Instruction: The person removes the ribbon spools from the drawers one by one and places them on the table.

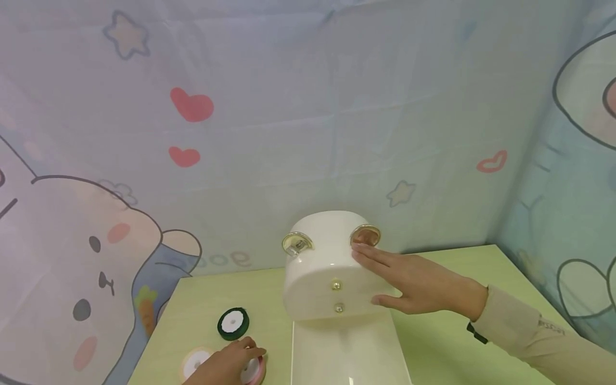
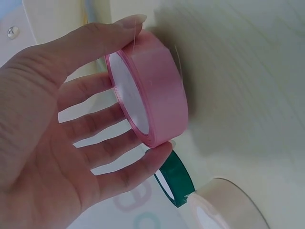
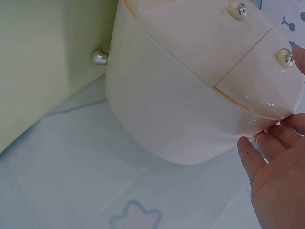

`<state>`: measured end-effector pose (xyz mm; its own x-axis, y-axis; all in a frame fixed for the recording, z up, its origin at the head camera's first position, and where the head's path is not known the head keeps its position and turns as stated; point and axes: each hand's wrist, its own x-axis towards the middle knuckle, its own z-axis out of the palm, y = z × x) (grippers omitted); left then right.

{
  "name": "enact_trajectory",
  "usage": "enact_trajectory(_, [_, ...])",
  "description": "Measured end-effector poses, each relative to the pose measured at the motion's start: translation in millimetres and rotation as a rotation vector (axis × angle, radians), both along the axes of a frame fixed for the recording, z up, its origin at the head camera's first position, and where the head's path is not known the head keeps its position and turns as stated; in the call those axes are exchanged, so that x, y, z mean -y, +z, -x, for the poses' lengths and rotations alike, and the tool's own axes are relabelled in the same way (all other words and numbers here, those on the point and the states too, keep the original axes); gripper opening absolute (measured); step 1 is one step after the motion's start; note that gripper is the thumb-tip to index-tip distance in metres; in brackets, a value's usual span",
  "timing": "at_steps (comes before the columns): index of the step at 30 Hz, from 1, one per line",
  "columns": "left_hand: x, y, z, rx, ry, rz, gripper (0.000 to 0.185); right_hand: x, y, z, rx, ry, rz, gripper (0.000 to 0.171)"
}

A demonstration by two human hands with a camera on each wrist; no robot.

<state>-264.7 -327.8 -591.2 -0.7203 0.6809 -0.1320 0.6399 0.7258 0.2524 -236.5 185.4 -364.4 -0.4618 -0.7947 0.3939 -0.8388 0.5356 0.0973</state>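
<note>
Two hands work at the pale green counter (image 1: 202,310): the left hand (image 2: 57,143) pinches a pink ribbon spool (image 2: 150,90) between thumb and fingers (image 2: 143,164); the right hand (image 1: 414,280), fingers straight, presses the white rounded plastic drawer box (image 1: 327,267).

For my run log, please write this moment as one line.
left hand: pinches pink ribbon roll | right hand: flat against white box | nearby: green roll, cream roll

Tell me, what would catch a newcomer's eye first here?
Probably the white oval box with gold ring handles, standing at the middle of the pale green table, with the right hand resting flat on its side. At the near left, the left hand pinches a pink ribbon roll.
</note>
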Motion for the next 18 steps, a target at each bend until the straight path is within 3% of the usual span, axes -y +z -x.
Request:
enact_trajectory(11, [-1.3, 1.5, 2.4, 0.052, 0.045, 0.000, 0.069, 0.3, -0.4, -0.3, -0.002, 0.010, 0.010, 0.083])
enact_trajectory(15, [-6.7, 8.6, -3.4, 0.036, 0.031, -0.026, 0.062, 0.0, 0.0, -0.7, -0.004, 0.008, 0.008, 0.082])
enact_trajectory(18, [-12.9, 21.3, -11.2, 0.044, 0.034, -0.037, 0.060, 0.1, 0.5, -1.0, -0.002, 0.002, 0.000, 0.082])
